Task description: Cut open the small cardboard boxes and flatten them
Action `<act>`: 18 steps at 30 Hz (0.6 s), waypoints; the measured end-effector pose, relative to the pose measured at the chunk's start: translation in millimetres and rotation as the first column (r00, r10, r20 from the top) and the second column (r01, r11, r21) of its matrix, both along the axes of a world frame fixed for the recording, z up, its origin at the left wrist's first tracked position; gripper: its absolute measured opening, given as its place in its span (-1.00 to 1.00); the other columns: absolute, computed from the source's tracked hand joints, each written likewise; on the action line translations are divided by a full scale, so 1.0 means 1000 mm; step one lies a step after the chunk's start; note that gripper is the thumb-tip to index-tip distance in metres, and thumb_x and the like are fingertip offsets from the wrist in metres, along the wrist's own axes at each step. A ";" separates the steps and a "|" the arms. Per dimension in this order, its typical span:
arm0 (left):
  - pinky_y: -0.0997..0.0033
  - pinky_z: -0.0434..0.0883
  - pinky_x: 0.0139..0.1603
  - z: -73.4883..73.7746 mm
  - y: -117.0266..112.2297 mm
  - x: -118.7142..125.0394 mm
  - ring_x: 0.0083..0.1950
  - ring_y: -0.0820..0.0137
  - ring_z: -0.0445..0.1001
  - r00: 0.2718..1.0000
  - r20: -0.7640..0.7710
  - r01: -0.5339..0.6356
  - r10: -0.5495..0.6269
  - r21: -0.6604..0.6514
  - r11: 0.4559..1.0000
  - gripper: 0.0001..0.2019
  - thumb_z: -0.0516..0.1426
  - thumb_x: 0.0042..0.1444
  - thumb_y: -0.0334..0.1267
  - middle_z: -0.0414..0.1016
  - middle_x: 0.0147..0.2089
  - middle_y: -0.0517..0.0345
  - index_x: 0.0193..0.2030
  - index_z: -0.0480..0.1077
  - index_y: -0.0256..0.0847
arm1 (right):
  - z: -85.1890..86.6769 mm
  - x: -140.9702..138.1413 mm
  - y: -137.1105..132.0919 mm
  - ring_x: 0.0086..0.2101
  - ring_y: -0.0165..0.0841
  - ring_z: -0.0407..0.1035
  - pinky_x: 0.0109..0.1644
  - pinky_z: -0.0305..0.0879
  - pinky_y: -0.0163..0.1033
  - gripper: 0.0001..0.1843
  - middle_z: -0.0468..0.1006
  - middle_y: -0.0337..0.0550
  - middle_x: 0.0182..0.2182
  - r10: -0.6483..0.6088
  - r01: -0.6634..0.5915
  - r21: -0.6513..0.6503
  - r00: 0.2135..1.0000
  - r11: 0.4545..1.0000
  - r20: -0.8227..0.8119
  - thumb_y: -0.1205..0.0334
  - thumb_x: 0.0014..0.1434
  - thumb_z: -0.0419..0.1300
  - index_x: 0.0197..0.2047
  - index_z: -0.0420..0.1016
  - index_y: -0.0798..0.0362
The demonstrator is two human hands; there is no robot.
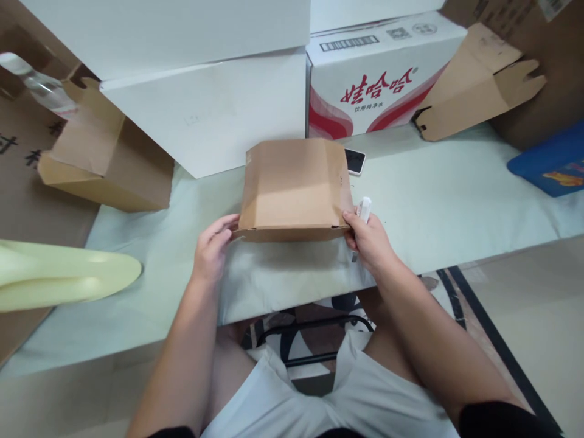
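A brown cardboard box (294, 182) lies in front of me on the cloth-covered table, its lid panel facing up. My left hand (212, 246) pinches the box's near left corner between thumb and fingers. At the near right corner, my right hand (367, 237) grips the cardboard with the thumb on top. A slim white tool (364, 208), perhaps a utility knife, is also tucked in my right hand and sticks up past the fingers. Its lower end shows below the hand. The box's inside is hidden.
Behind the box stand a large white carton (210, 115) and a printed water carton (369, 85). A phone (354, 161) lies behind its right side. Open cardboard boxes (109, 158) and a clear bottle (45, 91) are left; a pale yellow object (68, 277) juts in. A blue object (554, 161) sits right.
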State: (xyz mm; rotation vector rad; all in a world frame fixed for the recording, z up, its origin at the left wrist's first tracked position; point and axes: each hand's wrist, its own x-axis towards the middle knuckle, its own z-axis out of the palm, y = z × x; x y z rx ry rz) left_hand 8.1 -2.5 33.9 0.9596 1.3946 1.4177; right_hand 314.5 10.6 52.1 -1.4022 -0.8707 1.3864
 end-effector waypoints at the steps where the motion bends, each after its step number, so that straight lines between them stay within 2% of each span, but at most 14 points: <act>1: 0.31 0.53 -0.21 0.001 0.000 -0.001 -0.17 0.18 0.65 1.000 0.011 -0.002 0.002 0.005 1.000 -0.64 0.36 -0.23 -0.13 0.70 -0.22 -0.04 -0.22 0.67 -0.19 | 0.002 -0.002 0.000 -0.75 -0.58 -0.02 -0.68 -0.17 -0.36 -0.58 0.13 -0.50 -0.75 0.005 -0.005 -0.003 1.000 1.000 -0.007 -0.07 -0.01 0.35 -0.48 0.19 -0.07; 4: 0.33 0.52 -0.28 0.006 0.001 -0.006 -0.27 0.24 0.62 0.992 0.122 -0.015 0.016 -0.004 1.000 -0.65 0.28 -0.27 -0.28 0.70 -0.29 -0.03 -0.25 0.69 -0.21 | 0.004 -0.007 -0.002 -0.76 -0.59 -0.04 -0.69 -0.20 -0.36 -0.56 0.13 -0.51 -0.75 0.008 -0.009 -0.021 1.000 1.000 -0.030 -0.08 -0.06 0.36 -0.50 0.18 -0.07; 7: 0.35 0.48 -0.39 0.015 0.000 -0.012 -0.40 0.31 0.53 0.946 0.308 -0.110 0.102 0.009 0.994 -0.69 0.20 -0.29 -0.32 0.69 -0.38 0.03 -0.36 0.69 -0.20 | 0.003 -0.014 -0.006 -0.76 -0.61 -0.06 -0.69 -0.20 -0.37 -0.53 0.10 -0.52 -0.75 0.027 -0.028 -0.032 0.998 0.999 -0.052 -0.09 -0.08 0.38 -0.51 0.15 -0.07; 9: 0.36 0.47 -0.42 0.020 -0.001 -0.015 -0.40 0.32 0.53 0.917 0.370 -0.174 0.150 0.031 0.984 -0.71 0.20 -0.33 -0.36 0.69 -0.40 0.09 -0.40 0.68 -0.17 | 0.002 -0.019 -0.010 -0.75 -0.60 -0.05 -0.68 -0.18 -0.37 -0.52 0.09 -0.52 -0.75 0.063 -0.064 -0.023 0.997 0.998 -0.045 -0.11 -0.05 0.38 -0.52 0.16 -0.06; 14: 0.43 0.46 -0.37 0.019 -0.004 -0.011 -0.32 0.36 0.55 0.933 0.337 -0.172 0.122 0.121 0.978 -0.57 0.34 -0.41 -0.54 0.71 -0.31 0.21 -0.30 0.68 -0.09 | -0.001 -0.026 -0.018 -0.74 -0.58 0.02 -0.67 -0.15 -0.38 -0.53 0.15 -0.48 -0.76 0.136 -0.136 -0.015 0.991 0.991 -0.002 -0.16 0.05 0.32 -0.50 0.19 -0.05; 18: 0.38 0.51 -0.11 0.009 -0.002 -0.008 -0.19 0.33 0.58 0.968 0.247 -0.091 0.054 0.140 0.986 -0.60 0.47 -0.42 -0.45 0.70 -0.25 0.14 -0.30 0.66 -0.19 | -0.002 -0.028 -0.019 -0.74 -0.56 0.05 -0.67 -0.15 -0.38 -0.52 0.17 -0.48 -0.75 0.123 -0.123 -0.010 0.992 0.992 0.001 -0.15 0.05 0.33 -0.48 0.15 -0.07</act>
